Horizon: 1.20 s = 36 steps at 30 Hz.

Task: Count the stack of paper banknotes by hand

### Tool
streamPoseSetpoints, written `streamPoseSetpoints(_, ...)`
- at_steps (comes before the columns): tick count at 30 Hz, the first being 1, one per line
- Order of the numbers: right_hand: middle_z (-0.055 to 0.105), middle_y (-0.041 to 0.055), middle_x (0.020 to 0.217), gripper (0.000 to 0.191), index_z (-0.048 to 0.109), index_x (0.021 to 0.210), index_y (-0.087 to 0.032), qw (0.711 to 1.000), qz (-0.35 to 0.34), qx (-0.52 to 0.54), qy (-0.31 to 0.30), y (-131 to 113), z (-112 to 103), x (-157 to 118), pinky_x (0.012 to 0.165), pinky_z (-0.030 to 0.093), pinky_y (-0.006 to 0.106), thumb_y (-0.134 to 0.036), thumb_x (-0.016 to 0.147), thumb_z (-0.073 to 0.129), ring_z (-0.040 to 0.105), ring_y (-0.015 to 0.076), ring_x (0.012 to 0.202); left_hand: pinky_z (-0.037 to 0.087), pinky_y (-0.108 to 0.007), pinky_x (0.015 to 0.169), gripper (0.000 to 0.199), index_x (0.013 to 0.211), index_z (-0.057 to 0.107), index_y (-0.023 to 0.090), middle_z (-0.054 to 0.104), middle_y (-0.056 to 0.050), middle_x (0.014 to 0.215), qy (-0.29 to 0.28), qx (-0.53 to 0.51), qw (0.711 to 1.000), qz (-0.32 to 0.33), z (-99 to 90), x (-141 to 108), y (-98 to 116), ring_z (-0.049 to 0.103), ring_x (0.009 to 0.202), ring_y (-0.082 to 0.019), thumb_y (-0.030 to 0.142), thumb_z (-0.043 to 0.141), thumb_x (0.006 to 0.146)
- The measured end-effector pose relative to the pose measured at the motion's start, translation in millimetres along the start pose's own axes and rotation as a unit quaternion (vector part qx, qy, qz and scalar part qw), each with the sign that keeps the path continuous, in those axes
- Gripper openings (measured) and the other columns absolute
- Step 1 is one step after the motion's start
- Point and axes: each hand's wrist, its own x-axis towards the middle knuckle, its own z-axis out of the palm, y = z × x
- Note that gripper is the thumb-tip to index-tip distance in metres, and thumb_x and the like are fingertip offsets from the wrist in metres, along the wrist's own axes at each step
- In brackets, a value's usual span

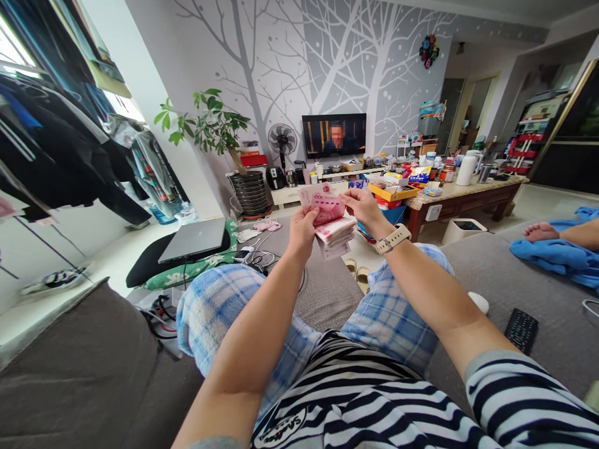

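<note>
Red 100 banknotes (334, 232) form a thick, folded stack in front of me, above my lap. My left hand (303, 229) is closed round the stack's left side, its thumb on the notes. One banknote (322, 198) stands up from the stack, its printed face toward me. At that note's upper right edge, my right hand (361, 206) pinches with thumb and fingertips. A beige watch (393, 239) is strapped on my right wrist. The lower ends of the stack fan out below my left hand; my left fingers behind it are hidden.
A grey laptop (194, 241) lies on a green cushion at left, with cables beside it. A remote control (521, 330) and a white mouse (478, 304) are on the sofa at right. Another person's foot (538, 232) rests on blue cloth. A cluttered coffee table (491, 187) stands ahead.
</note>
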Motion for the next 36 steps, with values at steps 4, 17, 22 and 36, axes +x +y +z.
streamPoseSetpoints(4,0.043,-0.0041,0.052,0.032,0.052,0.064,-0.017,1.000,0.002,0.009,-0.006,-1,0,-1,0.045,0.026,0.022,-0.046,0.072,0.063,0.036,0.0066,0.047,0.051,-0.032,0.072,0.018,0.077,0.065,0.015,0.070,-0.004,0.074,0.007,-0.002,1.000,0.001,-0.5,0,0,0.065,0.072,-0.019,0.029,0.062,0.067)
streamPoseSetpoints(17,0.045,-0.0032,0.053,0.032,0.049,0.061,-0.016,0.998,-0.008,0.048,-0.042,-9,1,-4,0.047,0.027,0.021,-0.042,0.076,0.060,0.038,0.0064,0.048,0.048,-0.029,0.074,0.028,0.073,0.065,0.016,0.068,-0.003,0.077,0.054,0.041,0.996,0.053,-8.0,6,-7,0.063,0.075,-0.017,0.041,0.052,0.076)
streamPoseSetpoints(22,0.045,-0.0029,0.053,0.034,0.048,0.060,-0.017,0.998,-0.008,0.050,-0.046,-10,2,-4,0.047,0.027,0.021,-0.044,0.075,0.060,0.038,0.0069,0.048,0.048,-0.029,0.073,0.029,0.073,0.063,0.016,0.067,-0.004,0.076,0.068,0.065,0.994,0.052,-10.4,8,-9,0.062,0.078,-0.018,0.043,0.052,0.074)
streamPoseSetpoints(36,0.045,-0.0029,0.054,0.033,0.047,0.060,-0.016,0.996,-0.009,0.059,-0.060,-13,2,-6,0.048,0.028,0.021,-0.042,0.076,0.060,0.039,0.0065,0.049,0.048,-0.029,0.074,0.026,0.073,0.063,0.016,0.066,-0.003,0.076,0.068,0.066,0.994,0.058,-12.9,9,-8,0.062,0.078,-0.018,0.040,0.052,0.074)
